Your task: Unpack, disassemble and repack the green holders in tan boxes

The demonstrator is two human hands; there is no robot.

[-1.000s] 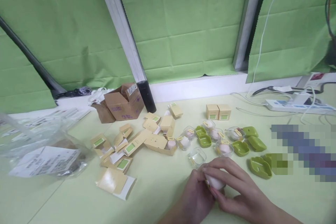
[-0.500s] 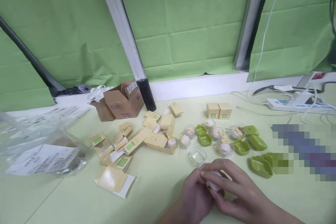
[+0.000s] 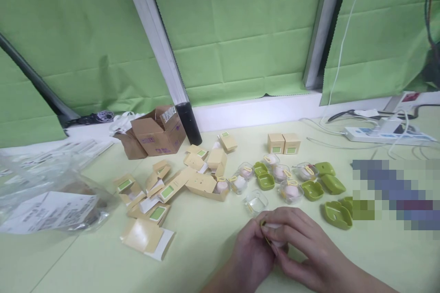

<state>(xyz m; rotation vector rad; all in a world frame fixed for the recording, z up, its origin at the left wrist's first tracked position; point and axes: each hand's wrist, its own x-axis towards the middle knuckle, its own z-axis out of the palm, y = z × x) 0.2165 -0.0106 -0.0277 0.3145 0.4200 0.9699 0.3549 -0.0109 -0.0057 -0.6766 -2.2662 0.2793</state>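
Note:
Close to the table's front edge, my left hand (image 3: 252, 252) and my right hand (image 3: 305, 242) meet around a small green plastic case (image 3: 264, 231). A pale, whitish rounded piece (image 3: 277, 236) shows between the fingers, against the case. The right fingers press over it from above, and the left hand cups it from the left. Most of what they hold is hidden by the fingers. Just beyond the hands lies a clear plastic box (image 3: 256, 201). Behind and right of it sit several clear boxes with pinkish pieces and yellow tabs (image 3: 290, 191).
Green cases (image 3: 338, 215) lie to the right. Opened tan cartons (image 3: 202, 182) spread left of centre, with two closed cartons (image 3: 283, 143) at the back. A cardboard box (image 3: 160, 132), black cylinder (image 3: 189, 123), plastic bag (image 3: 58, 206) and power strip (image 3: 388, 133) surround these.
The view has shifted slightly. The hands stay together, and the fingers have moved a little on the held piece; more of the green case's rim shows now.

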